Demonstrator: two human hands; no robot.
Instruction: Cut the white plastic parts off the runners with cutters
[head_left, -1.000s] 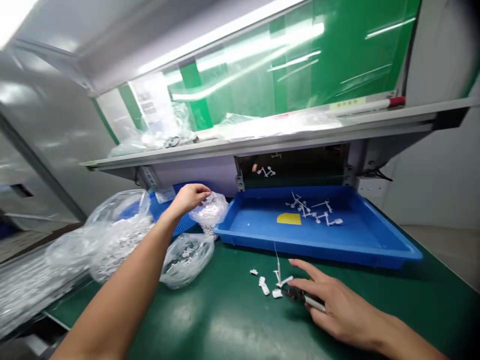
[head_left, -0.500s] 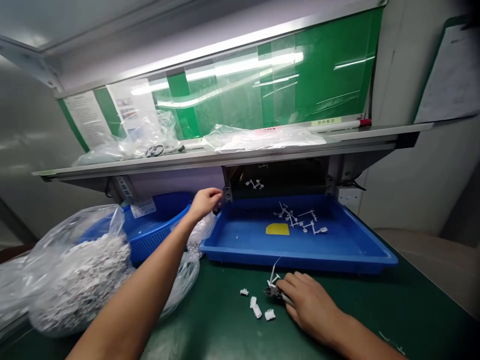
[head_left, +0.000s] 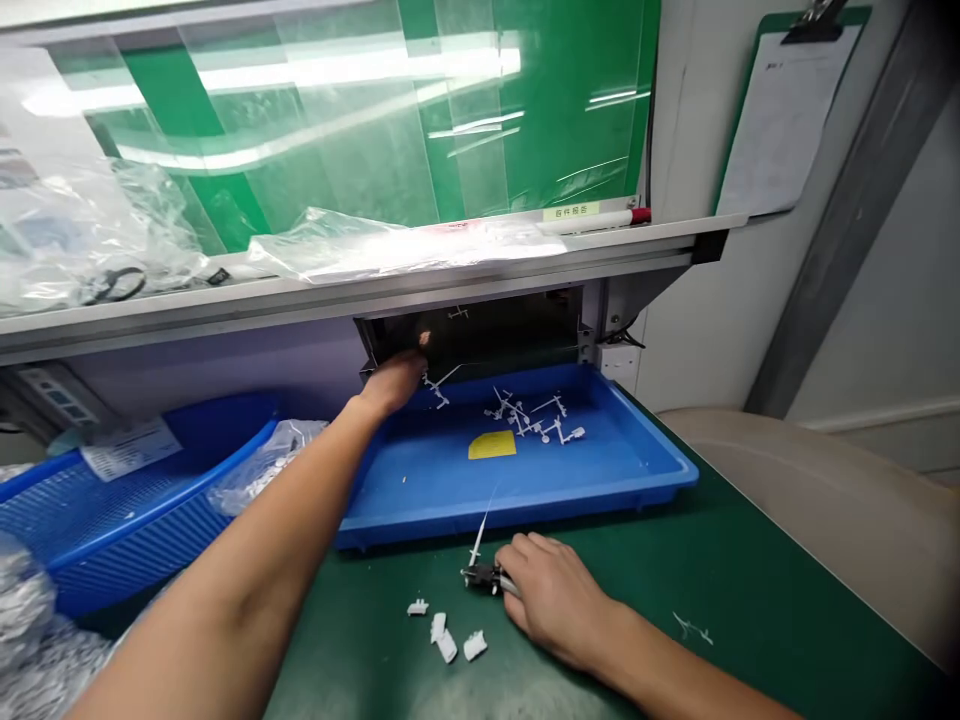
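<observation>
My left hand (head_left: 396,384) reaches over the left back corner of the blue tray (head_left: 450,510), at the dark opening under the shelf. Its fingers are closed at one end of a branched white plastic sprue (head_left: 437,388); the fingertips are partly hidden. My right hand (head_left: 553,597) rests on the green table, wrapped round a pair of side cutters (head_left: 487,578). Another thin white sprue (head_left: 478,540) stands up at the cutters' jaws. Several small white plastic parts (head_left: 444,640) lie in front of the cutters, to their left.
More white sprues (head_left: 525,415) and a yellow label (head_left: 492,445) are in the tray. A blue basket (head_left: 150,545) and bagged white pieces (head_left: 262,470) stand at left. The shelf edge (head_left: 420,277) overhangs the tray. A sprue scrap (head_left: 691,628) lies at right.
The view has turned right and moved closer. My left hand has moved to the opening, and a sprue that lay there is now at its fingers. My right hand keeps the cutters.
</observation>
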